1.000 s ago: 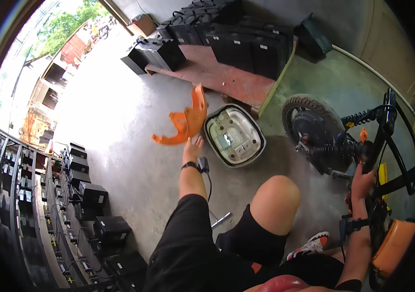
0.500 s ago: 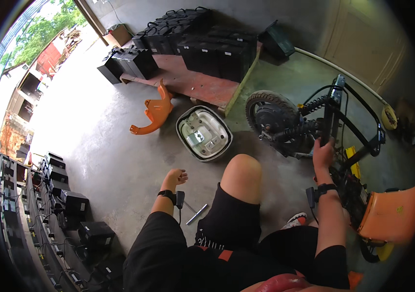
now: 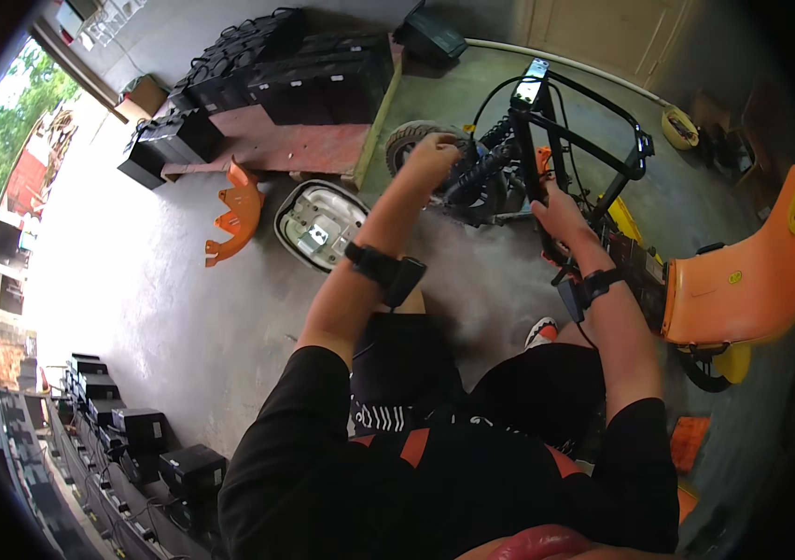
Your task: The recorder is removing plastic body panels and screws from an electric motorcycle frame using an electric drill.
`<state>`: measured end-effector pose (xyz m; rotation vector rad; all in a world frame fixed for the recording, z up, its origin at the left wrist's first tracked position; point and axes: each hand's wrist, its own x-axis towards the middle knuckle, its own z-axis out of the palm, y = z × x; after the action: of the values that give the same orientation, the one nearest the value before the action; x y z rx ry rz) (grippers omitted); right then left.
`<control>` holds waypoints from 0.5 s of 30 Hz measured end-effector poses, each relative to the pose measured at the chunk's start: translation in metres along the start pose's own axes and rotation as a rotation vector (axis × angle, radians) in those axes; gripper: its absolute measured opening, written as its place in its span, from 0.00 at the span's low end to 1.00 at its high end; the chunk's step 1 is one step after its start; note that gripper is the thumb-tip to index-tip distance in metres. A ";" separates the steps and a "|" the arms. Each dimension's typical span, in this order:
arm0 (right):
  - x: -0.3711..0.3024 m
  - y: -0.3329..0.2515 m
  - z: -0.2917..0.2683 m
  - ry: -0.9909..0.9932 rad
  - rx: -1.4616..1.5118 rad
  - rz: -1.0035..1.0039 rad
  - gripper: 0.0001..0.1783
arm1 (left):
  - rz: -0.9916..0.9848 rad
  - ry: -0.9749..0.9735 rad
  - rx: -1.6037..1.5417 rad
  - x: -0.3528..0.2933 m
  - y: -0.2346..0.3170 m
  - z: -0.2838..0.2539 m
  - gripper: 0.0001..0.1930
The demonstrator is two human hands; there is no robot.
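A stripped-down electric scooter with a bare black frame (image 3: pixel 593 137) stands ahead on the right. Its rear wheel (image 3: pixel 403 147) has a knobbly tyre and a dark hub, with a shock absorber (image 3: pixel 474 177) beside it. My right hand (image 3: pixel 561 219) is closed round a black upright of the frame, its fingers partly hidden. A small orange part (image 3: pixel 543 159) shows just above that hand. My left hand (image 3: pixel 432 161) is raised in front of the wheel, fingers loosely bent and apart, with nothing visible in it. Farther right is the scooter's orange front panel (image 3: pixel 733 294).
A pale oval seat bucket (image 3: pixel 297 224) and a curved orange fairing (image 3: pixel 241 213) lie on the floor. Black battery cases (image 3: pixel 323 84) stand on a reddish platform (image 3: pixel 323 149). Several black boxes (image 3: pixel 139 425) line the left side. A yellow helmet-like bowl (image 3: pixel 679 128) is by the wall.
My left hand has risen from low beside my knee to in front of the wheel. My right hand stays on the frame. The view has shifted right, and I am nearer the scooter.
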<state>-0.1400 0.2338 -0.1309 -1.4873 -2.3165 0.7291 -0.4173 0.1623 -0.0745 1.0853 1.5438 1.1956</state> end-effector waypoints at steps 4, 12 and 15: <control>-0.027 0.008 -0.012 0.032 0.080 0.034 0.25 | 0.048 0.150 0.063 0.043 -0.019 0.071 0.34; -0.035 0.017 -0.015 0.139 0.065 -0.023 0.21 | 0.252 0.492 0.232 0.090 -0.060 0.083 0.34; -0.040 0.009 -0.013 0.090 -0.032 -0.017 0.22 | 0.429 0.721 0.199 0.112 -0.056 0.078 0.29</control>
<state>-0.1103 0.2039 -0.1239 -1.4800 -2.2808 0.6105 -0.3751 0.2781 -0.1554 1.2266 2.0626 1.9034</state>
